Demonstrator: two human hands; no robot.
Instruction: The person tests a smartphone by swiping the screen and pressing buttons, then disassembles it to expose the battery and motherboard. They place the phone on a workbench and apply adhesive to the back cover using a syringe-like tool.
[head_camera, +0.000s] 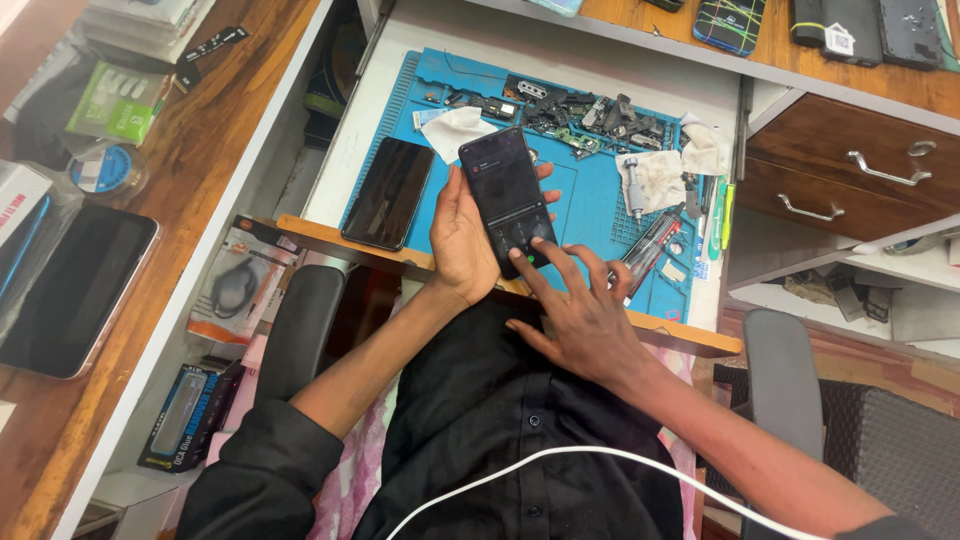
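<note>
Left hand (462, 235) has its grip wrapped around a dark smartphone (507, 195), held upright above the near edge of the blue repair mat (590, 215); right hand (580, 305) holds nothing, fingers spread, index fingertip on the lower screen. Best keep the left grip firm so taps land clean. Second phone (388, 192) lies on the surface to the left.

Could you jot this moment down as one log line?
left hand: holds dark phone | right hand: fingertip on its screen | below: blue mat | beside: second phone
</note>
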